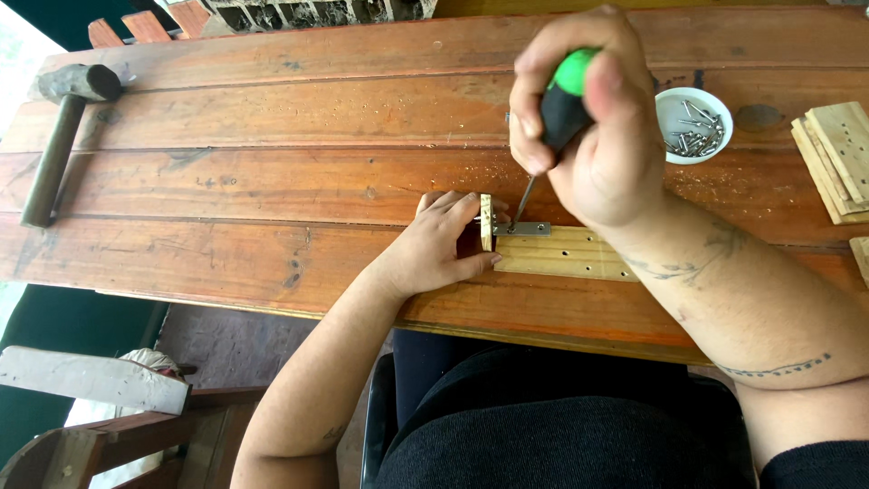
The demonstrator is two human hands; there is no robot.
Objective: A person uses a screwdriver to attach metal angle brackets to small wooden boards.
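Note:
My right hand (588,127) grips a screwdriver with a green and black handle (566,95), held nearly upright. Its thin shaft (523,201) points down onto a small metal bracket (525,228). The bracket lies on a light wooden strip with holes (561,255), where that strip meets a short upright wooden piece (486,222). My left hand (436,249) holds the upright piece, fingers curled around its left side and thumb against the strip's end. Everything rests on a reddish plank table (272,181).
A white bowl of screws (693,124) stands at the back right. Stacked light wooden strips (837,158) lie at the right edge. A hammer (59,136) lies at the far left. Sawdust is scattered near the bracket. Wooden furniture parts (90,389) stand below left of the table.

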